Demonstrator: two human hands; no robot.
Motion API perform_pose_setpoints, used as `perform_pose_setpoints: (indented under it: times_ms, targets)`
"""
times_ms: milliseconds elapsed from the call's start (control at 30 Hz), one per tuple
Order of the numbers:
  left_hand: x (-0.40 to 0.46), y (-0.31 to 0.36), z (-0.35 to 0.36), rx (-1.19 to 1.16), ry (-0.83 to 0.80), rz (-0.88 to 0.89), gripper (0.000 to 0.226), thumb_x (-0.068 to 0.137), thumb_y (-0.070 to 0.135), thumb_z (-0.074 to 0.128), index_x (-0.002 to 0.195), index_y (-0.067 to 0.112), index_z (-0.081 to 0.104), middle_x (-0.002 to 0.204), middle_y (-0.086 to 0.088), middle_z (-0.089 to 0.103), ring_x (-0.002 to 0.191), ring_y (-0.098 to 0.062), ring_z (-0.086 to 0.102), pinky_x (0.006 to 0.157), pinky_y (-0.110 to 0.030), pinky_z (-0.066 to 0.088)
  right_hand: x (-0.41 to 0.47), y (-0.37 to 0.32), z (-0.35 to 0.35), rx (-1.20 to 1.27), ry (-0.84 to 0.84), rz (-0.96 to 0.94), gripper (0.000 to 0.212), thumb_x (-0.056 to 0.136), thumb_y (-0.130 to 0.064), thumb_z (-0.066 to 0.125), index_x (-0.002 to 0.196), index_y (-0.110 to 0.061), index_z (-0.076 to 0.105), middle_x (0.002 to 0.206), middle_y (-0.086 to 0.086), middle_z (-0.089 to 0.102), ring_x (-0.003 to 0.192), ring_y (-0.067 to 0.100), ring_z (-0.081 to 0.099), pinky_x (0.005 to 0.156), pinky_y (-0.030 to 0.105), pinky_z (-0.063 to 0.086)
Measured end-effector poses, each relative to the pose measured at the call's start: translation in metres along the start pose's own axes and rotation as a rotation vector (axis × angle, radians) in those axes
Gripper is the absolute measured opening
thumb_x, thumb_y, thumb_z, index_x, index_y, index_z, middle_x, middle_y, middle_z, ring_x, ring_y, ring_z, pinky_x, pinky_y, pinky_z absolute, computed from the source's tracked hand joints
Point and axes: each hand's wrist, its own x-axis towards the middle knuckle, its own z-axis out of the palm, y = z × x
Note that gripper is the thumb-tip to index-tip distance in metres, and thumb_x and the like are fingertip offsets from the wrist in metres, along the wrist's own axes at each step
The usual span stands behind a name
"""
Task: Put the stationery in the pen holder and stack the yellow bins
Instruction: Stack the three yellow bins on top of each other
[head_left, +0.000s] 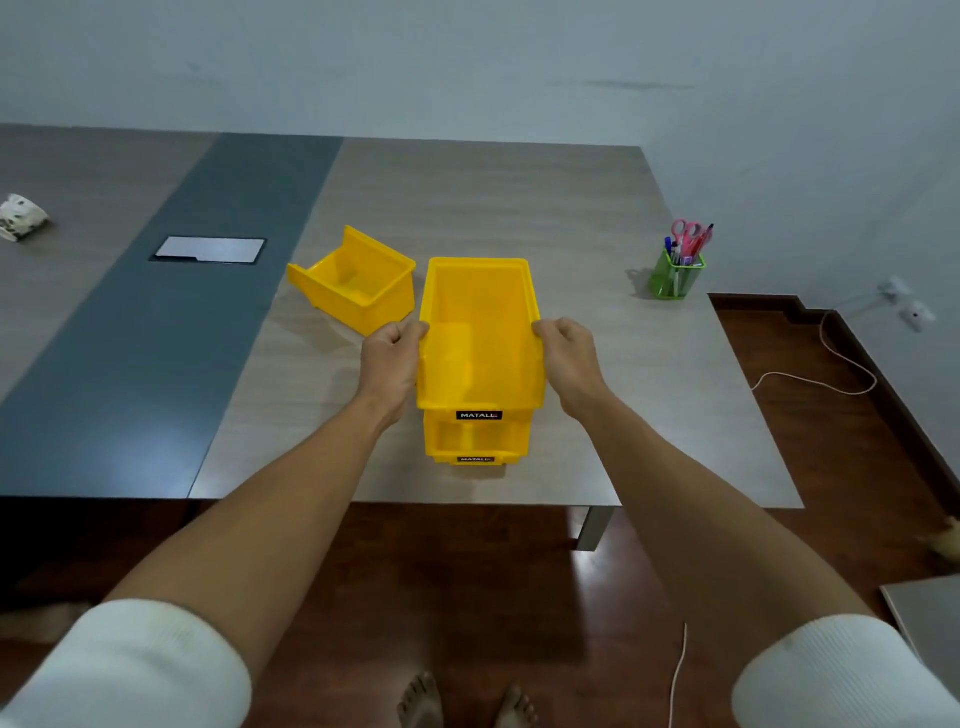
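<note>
A yellow bin (480, 322) sits on top of a second yellow bin (475, 441) near the table's front edge. My left hand (389, 358) grips the top bin's left rim and my right hand (569, 358) grips its right rim. A third yellow bin (358, 280) stands alone and turned at an angle, just left of the stack. Far right on the table, a green mesh pen holder (677, 275) holds pens and pink-handled scissors (687, 231).
The grey table (493, 192) has a dark strip with a cable hatch (210, 250) at the left. A crumpled paper cup (21, 215) lies at the far left. A cord (826, 364) runs across the wooden floor on the right.
</note>
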Motion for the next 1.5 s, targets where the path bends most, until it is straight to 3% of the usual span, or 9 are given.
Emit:
perform_pose_setpoints:
  times_ms: [467, 700, 800, 900, 967, 1067, 1167, 1300, 1500]
  targets:
    - [0.012, -0.010, -0.003, 0.028, -0.063, 0.016, 0.026, 0.099, 0.028, 0.060, 0.076, 0.016, 0.055, 0.085, -0.012, 0.055, 0.078, -0.023, 0.050, 0.069, -0.039, 0.042, 0.004, 0.004, 0.008, -0.021, 0.016, 0.008, 0.023, 0.102, -0.026, 0.049, 0.085, -0.011, 0.045, 0.075, 0.002, 0.040, 0.066, 0.014, 0.038, 0.060, 0.031, 0.033]
    - [0.029, -0.040, -0.010, 0.088, -0.106, -0.035, 0.047, 0.074, 0.062, 0.065, 0.093, 0.019, 0.061, 0.090, -0.007, 0.061, 0.079, -0.024, 0.054, 0.072, -0.048, 0.049, 0.003, 0.016, 0.007, -0.002, -0.003, 0.044, 0.026, 0.103, -0.031, 0.051, 0.088, -0.010, 0.050, 0.083, 0.005, 0.047, 0.075, 0.017, 0.046, 0.067, 0.035, 0.040]
    - [0.015, -0.034, -0.012, 0.128, -0.154, -0.020, 0.056, 0.080, 0.076, 0.062, 0.096, 0.022, 0.064, 0.097, -0.008, 0.064, 0.087, -0.024, 0.061, 0.087, -0.059, 0.055, 0.000, 0.021, 0.004, 0.008, -0.060, 0.041, 0.041, 0.103, -0.043, 0.049, 0.094, -0.003, 0.054, 0.093, 0.015, 0.054, 0.086, 0.024, 0.054, 0.073, 0.041, 0.049]
    - [-0.020, -0.025, -0.018, 0.118, -0.273, 0.011, 0.052, 0.095, 0.070, 0.038, 0.095, 0.025, 0.064, 0.103, -0.009, 0.069, 0.096, -0.020, 0.067, 0.091, -0.043, 0.056, -0.014, 0.034, -0.002, 0.042, -0.168, 0.015, 0.072, 0.100, -0.061, 0.039, 0.116, 0.008, 0.053, 0.113, 0.026, 0.062, 0.103, 0.026, 0.066, 0.092, 0.049, 0.055]
    - [-0.033, -0.038, -0.023, 0.120, -0.321, -0.012, 0.051, 0.094, 0.074, 0.035, 0.112, 0.037, 0.065, 0.120, 0.006, 0.070, 0.110, -0.010, 0.066, 0.101, -0.039, 0.052, -0.027, 0.047, -0.005, 0.036, -0.210, 0.056, 0.065, 0.099, -0.065, 0.035, 0.121, -0.010, 0.062, 0.121, 0.012, 0.066, 0.117, 0.023, 0.063, 0.101, 0.052, 0.050]
    - [-0.045, -0.064, -0.027, 0.154, -0.364, -0.035, 0.029, 0.097, 0.068, 0.034, 0.118, 0.063, 0.053, 0.123, 0.030, 0.061, 0.114, 0.007, 0.057, 0.099, -0.028, 0.044, -0.043, 0.055, -0.003, 0.109, -0.263, 0.102, 0.033, 0.106, -0.053, 0.028, 0.122, -0.044, 0.055, 0.124, -0.012, 0.064, 0.118, 0.014, 0.060, 0.095, 0.038, 0.051]
    - [-0.049, -0.072, -0.020, 0.116, -0.317, -0.110, 0.031, 0.100, 0.067, 0.033, 0.107, 0.063, 0.063, 0.116, 0.019, 0.069, 0.117, -0.016, 0.064, 0.097, -0.043, 0.052, -0.047, 0.049, 0.000, 0.142, -0.250, 0.128, 0.029, 0.108, -0.047, 0.026, 0.116, -0.048, 0.054, 0.114, -0.017, 0.064, 0.108, 0.010, 0.062, 0.086, 0.032, 0.052]
    - [-0.044, -0.062, -0.012, 0.112, -0.234, -0.125, 0.045, 0.094, 0.078, 0.028, 0.085, 0.065, 0.070, 0.105, 0.014, 0.071, 0.107, -0.015, 0.065, 0.101, -0.049, 0.049, -0.044, 0.050, -0.001, 0.152, -0.260, 0.126, 0.028, 0.108, -0.045, 0.027, 0.112, -0.049, 0.054, 0.111, -0.019, 0.064, 0.104, 0.005, 0.063, 0.086, 0.031, 0.052]
    - [-0.036, -0.051, -0.009, 0.088, -0.212, -0.164, 0.044, 0.091, 0.080, 0.033, 0.087, 0.061, 0.071, 0.107, 0.013, 0.070, 0.108, -0.018, 0.066, 0.104, -0.054, 0.050, -0.042, 0.055, 0.001, 0.133, -0.254, 0.141, 0.028, 0.105, -0.052, 0.031, 0.111, -0.047, 0.059, 0.108, -0.018, 0.068, 0.102, 0.010, 0.067, 0.077, 0.026, 0.055]
